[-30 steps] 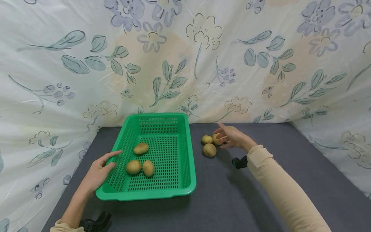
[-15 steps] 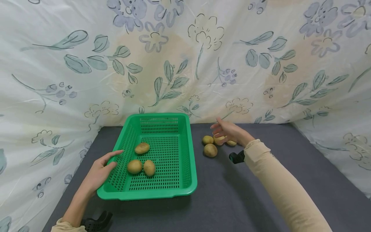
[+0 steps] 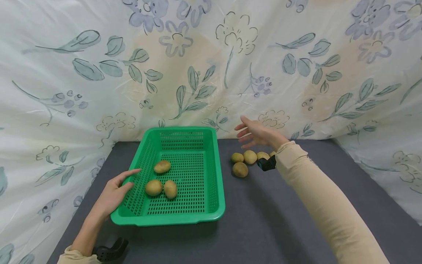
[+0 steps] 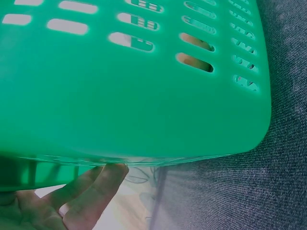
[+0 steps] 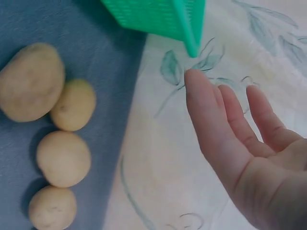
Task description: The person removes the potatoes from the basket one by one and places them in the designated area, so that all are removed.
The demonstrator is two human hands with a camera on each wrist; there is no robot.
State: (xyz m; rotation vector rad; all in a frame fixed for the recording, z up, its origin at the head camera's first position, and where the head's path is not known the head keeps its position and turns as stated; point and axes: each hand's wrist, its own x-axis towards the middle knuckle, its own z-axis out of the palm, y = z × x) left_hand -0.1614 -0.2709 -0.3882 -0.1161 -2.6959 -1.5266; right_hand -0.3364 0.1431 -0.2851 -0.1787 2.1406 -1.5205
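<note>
A green plastic basket [image 3: 168,220] with slotted walls sits on the dark table, and three potatoes [image 3: 162,167] lie on its bottom. My left hand [image 3: 113,192] holds the basket's left rim, with thumb and index finger reaching over it. In the left wrist view, fingers [image 4: 103,191] touch the outer wall under the rim. To the right of the basket, several potatoes [image 3: 240,170] lie in a close group. My right hand [image 3: 258,132] hovers above and behind that group, fingers spread and holding nothing. The right wrist view shows potatoes [image 5: 64,158] in a line, apart from the hand.
A floral curtain [image 3: 184,55] hangs behind the table and along its sides. The dark tabletop [image 3: 250,227] stretches to the front and right. Black wrist devices [image 3: 266,163] sit under both forearms; the right one partly covers a potato.
My right hand has risen away from the potatoes, shifting slightly left, and more of the potatoes now show beneath it. The left hand and basket have stayed in place.
</note>
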